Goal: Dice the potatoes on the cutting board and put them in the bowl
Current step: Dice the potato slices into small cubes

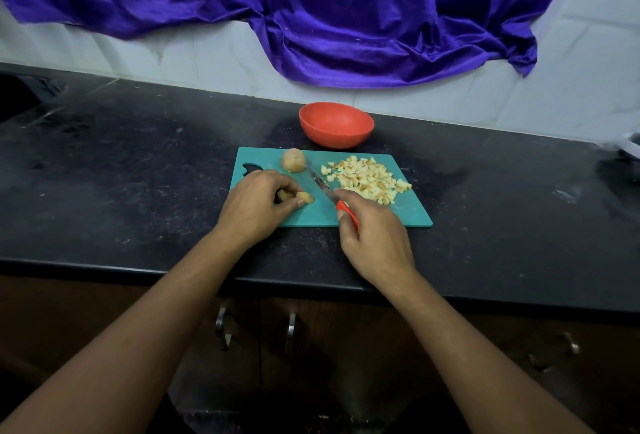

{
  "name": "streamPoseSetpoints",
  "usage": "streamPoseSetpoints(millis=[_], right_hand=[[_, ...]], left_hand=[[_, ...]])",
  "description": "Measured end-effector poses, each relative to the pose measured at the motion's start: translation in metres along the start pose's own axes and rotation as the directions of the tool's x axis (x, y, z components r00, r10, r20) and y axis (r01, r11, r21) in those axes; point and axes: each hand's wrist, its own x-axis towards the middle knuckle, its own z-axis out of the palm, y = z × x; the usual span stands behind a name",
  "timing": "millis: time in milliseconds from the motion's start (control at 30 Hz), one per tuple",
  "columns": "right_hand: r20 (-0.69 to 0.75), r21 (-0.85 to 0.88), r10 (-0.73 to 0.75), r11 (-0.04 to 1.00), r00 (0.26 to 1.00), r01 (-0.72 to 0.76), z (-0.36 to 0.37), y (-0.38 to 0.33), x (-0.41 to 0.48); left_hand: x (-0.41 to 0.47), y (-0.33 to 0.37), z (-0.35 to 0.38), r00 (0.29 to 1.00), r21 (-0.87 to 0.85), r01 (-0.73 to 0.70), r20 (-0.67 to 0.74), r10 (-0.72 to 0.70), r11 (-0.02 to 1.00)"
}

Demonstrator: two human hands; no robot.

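no legible txt, no labels or brand marks, no nos. or signs anywhere in view

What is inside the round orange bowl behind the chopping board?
No potato shows inside the round orange bowl; its inner wall looks bare. Its near wall hides the bottom. The diced potato cubes lie on the teal cutting board.

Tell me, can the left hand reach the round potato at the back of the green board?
Probably yes. The round potato sits just beyond the left hand on the cutting board, with nothing between them. But that hand holds a potato piece, so it would likely have to let go first.
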Motion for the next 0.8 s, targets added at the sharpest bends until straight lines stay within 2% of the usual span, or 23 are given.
streamPoseSetpoints(millis=[400,500,700,800], right_hand=[[0.027,-0.015,0.025,1.0,0.999,-0.025,0.011,-0.018,0.003],[0.077,0.051,0.07,0.996,0.995,-0.074,0.007,-0.023,0.014],[0.25,-0.032,0.179,0.984,0.952,-0.176,-0.008,-0.03,0.047],[0.265,-0.074,0.172,0.985,0.949,-0.157,-0.013,-0.034,0.051]], left_hand=[[-0.001,-0.001,-0.001,1.0,-0.024,0.01,-0.024,-0.01,1.0],[0.0,-0.001,-0.001,1.0,-0.026,0.016,-0.004,-0.016,1.0],[0.0,-0.001,-0.002,0.999,-0.034,0.034,0.008,-0.034,0.999],[0.0,-0.001,-0.001,0.998,-0.035,0.055,0.01,-0.055,0.998]])
